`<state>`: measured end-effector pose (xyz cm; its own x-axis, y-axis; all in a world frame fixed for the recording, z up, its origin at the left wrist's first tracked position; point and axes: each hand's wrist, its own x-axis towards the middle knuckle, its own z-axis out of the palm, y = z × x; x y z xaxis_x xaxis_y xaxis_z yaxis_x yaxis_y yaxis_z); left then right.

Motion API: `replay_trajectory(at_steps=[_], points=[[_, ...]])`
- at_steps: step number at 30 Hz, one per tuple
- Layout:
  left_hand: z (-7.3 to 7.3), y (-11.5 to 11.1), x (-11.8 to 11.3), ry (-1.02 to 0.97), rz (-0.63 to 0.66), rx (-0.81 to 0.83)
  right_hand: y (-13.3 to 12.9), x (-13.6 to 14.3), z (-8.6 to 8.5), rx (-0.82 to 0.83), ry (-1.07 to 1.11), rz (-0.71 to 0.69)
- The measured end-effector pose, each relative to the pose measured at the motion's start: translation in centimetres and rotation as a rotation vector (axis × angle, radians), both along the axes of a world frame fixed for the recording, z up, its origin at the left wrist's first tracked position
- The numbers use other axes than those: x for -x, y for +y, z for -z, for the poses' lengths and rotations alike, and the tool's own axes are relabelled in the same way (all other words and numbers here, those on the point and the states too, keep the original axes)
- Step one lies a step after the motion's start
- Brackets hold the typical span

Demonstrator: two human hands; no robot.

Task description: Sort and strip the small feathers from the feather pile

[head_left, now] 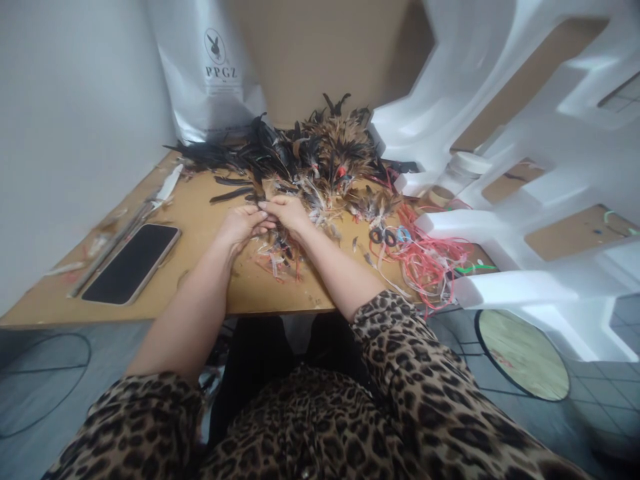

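My left hand (240,227) and my right hand (289,212) meet over the table, fingers closed in a pinch. Between their fingertips is the base of a brown-black feather (258,183) that points away from me; its lower end is hidden. Two loose dark feathers (231,193) lie just left of it. Beyond my hands spreads a large heap of black and brown feathers (300,148). Feather scraps and bits of red string (276,261) lie under and in front of my fingers.
A phone (133,263) lies at the left beside a thin rod (113,243). To the right are black scissor handles (383,236) and tangled pink string (425,260). White foam packing (520,287) borders the right side; a white bag (210,100) stands behind.
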<state>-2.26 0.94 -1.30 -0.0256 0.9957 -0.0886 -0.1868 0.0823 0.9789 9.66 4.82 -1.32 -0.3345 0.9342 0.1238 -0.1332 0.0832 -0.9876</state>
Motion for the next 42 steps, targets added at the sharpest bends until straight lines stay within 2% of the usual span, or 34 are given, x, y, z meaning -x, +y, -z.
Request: replay_trajectory(at_steps=[8,12,16,18,21,25,28,38,40,42], points=[[0.0,0.0,0.0,-0.002,-0.038,0.002,0.4,-0.4,0.1,-0.165,-0.150,0.060],[0.2,0.1,0.3,0.021,-0.013,-0.009,0.3,-0.4,-0.1,-0.172,-0.139,0.040],[0.2,0.3,1.0,-0.142,-0.020,0.004,0.3,-0.5,-0.4,-0.171,-0.058,0.009],[0.1,0.5,1.3,-0.261,-0.048,0.016,0.3,-0.5,-0.5,-0.249,-0.091,0.010],[-0.1,0.6,1.8,-0.362,-0.056,0.051,-0.1,-0.7,-0.7,-0.462,-0.296,0.034],[-0.1,0.5,1.9,-0.371,-0.037,0.113,-0.8,-0.8,-0.8,-0.706,-0.566,0.079],[-0.1,0.4,1.8,-0.357,-0.017,0.128,-1.0,-0.9,-0.8,-0.782,-0.661,0.103],[0.2,0.3,1.5,-0.260,0.028,0.112,-0.7,-1.0,-0.6,-0.716,-0.657,0.148],[0.2,0.3,1.4,-0.238,0.017,0.104,-0.5,-1.0,-0.6,-0.686,-0.600,0.105],[0.2,0.3,1.4,-0.219,-0.004,0.088,-0.1,-1.1,-0.7,-0.584,-0.492,0.013]])
